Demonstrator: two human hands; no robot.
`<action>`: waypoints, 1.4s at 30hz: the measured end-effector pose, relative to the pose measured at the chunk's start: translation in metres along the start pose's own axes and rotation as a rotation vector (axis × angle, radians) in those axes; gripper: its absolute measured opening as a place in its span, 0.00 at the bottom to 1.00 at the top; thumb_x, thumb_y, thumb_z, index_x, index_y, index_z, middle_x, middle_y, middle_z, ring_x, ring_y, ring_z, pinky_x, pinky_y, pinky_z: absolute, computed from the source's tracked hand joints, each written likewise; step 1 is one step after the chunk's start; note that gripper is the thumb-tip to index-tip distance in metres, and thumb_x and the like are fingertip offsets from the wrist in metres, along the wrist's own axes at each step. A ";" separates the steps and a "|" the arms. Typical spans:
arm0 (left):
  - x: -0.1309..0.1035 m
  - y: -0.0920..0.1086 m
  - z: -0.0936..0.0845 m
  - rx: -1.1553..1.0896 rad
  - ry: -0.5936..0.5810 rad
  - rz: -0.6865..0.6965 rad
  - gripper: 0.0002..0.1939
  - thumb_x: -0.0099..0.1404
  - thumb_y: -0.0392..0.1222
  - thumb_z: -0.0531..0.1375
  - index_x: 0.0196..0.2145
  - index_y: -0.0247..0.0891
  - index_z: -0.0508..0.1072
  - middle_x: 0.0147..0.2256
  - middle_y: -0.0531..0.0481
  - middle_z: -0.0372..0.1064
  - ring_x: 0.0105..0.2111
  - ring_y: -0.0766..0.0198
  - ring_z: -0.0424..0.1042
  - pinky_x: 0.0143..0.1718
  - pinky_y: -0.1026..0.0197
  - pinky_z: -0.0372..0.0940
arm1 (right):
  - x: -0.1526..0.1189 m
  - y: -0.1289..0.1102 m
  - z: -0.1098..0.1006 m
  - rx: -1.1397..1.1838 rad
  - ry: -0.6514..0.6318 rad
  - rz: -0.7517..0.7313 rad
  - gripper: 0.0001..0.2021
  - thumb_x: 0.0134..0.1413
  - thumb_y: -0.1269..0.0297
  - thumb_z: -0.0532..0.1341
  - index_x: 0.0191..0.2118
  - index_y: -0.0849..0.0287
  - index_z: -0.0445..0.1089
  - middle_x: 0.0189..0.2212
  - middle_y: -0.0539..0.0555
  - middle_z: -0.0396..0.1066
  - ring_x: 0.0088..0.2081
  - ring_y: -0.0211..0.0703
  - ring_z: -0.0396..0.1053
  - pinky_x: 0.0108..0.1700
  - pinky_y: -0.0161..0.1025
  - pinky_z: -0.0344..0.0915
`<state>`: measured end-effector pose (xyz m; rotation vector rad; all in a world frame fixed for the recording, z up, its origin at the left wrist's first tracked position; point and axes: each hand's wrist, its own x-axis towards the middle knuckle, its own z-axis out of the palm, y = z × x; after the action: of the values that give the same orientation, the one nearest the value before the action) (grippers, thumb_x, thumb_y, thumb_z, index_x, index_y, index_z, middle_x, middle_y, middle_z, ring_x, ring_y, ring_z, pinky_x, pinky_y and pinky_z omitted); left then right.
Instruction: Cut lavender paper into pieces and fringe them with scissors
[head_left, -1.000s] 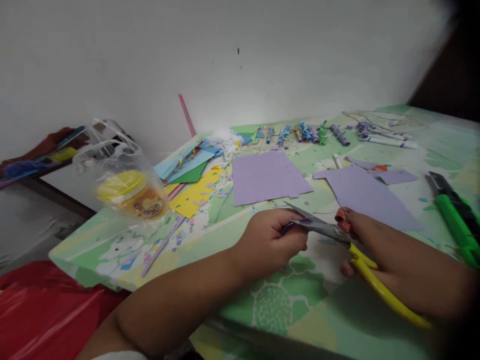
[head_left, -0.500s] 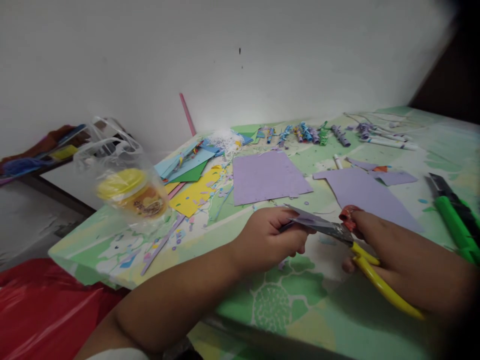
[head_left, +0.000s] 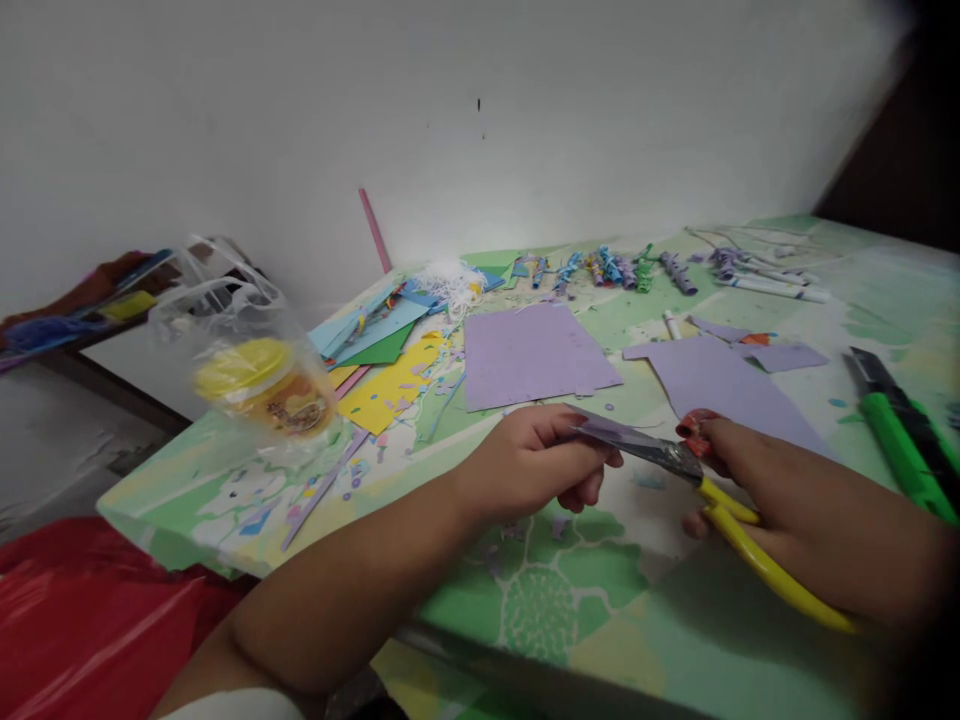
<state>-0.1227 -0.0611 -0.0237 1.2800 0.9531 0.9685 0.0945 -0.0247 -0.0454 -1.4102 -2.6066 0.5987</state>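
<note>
My right hand [head_left: 795, 500] is closed on a pair of scissors [head_left: 739, 535] with yellow handles, the blades pointing left. Something small and reddish [head_left: 697, 428] sits at its fingertips by the pivot. My left hand [head_left: 532, 460] pinches a small piece of purple paper [head_left: 600, 428] at the blades; its fingers partly hide the paper and blade tips. Just beyond the hands lies a purple sheet [head_left: 536, 355]. A cut purple sheet [head_left: 727, 385] rests behind the scissors. Tiny purple scraps [head_left: 560, 526] are on the cloth under my left hand.
Rolled paper pieces [head_left: 615, 270] line the back, with markers [head_left: 772, 288] at their right. A green cutter [head_left: 900, 440] lies far right. Coloured sheets [head_left: 390, 390], white shreds [head_left: 448, 285] and a bagged yellow-lidded tub [head_left: 266, 385] are left. The table edge [head_left: 540, 675] runs close in front.
My left hand has shifted slightly left, its lower fingers tucked in a little more. Small purple scraps show beneath it now. The scissors have barely moved.
</note>
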 end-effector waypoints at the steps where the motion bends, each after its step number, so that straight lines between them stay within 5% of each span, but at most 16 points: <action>1: 0.000 -0.001 0.000 -0.008 0.006 0.016 0.03 0.53 0.36 0.56 0.24 0.34 0.68 0.14 0.57 0.61 0.14 0.75 0.59 0.17 0.70 0.55 | 0.000 0.000 0.000 0.005 0.005 -0.002 0.17 0.50 0.49 0.55 0.41 0.53 0.54 0.38 0.56 0.66 0.38 0.53 0.67 0.40 0.48 0.61; 15: 0.001 -0.006 0.002 -0.020 0.184 0.114 0.04 0.56 0.39 0.57 0.29 0.35 0.67 0.19 0.57 0.64 0.17 0.74 0.64 0.21 0.69 0.60 | 0.000 -0.004 -0.004 0.070 0.034 0.010 0.17 0.49 0.52 0.56 0.43 0.53 0.56 0.45 0.58 0.66 0.47 0.58 0.65 0.47 0.52 0.60; 25: 0.000 -0.010 0.009 0.098 0.168 0.012 0.06 0.58 0.38 0.55 0.27 0.33 0.68 0.23 0.53 0.66 0.17 0.75 0.61 0.19 0.70 0.58 | -0.001 -0.005 0.000 0.042 0.017 0.020 0.19 0.49 0.51 0.55 0.45 0.54 0.54 0.45 0.60 0.65 0.47 0.59 0.64 0.47 0.54 0.59; 33: -0.002 -0.013 0.007 0.120 0.206 0.077 0.05 0.55 0.36 0.57 0.29 0.34 0.71 0.24 0.52 0.69 0.21 0.72 0.65 0.24 0.67 0.62 | -0.002 -0.004 0.001 0.074 0.010 -0.004 0.19 0.48 0.50 0.56 0.43 0.53 0.56 0.42 0.58 0.67 0.47 0.60 0.65 0.46 0.53 0.62; 42: -0.002 -0.016 0.005 0.180 0.214 0.143 0.05 0.52 0.33 0.56 0.26 0.33 0.73 0.24 0.51 0.69 0.24 0.70 0.67 0.26 0.66 0.63 | -0.002 -0.002 0.004 0.053 -0.011 -0.022 0.22 0.47 0.47 0.55 0.46 0.53 0.56 0.52 0.61 0.63 0.52 0.62 0.61 0.46 0.55 0.63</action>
<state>-0.1176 -0.0656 -0.0394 1.4300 1.1466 1.1692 0.0931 -0.0281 -0.0482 -1.3645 -2.5908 0.6695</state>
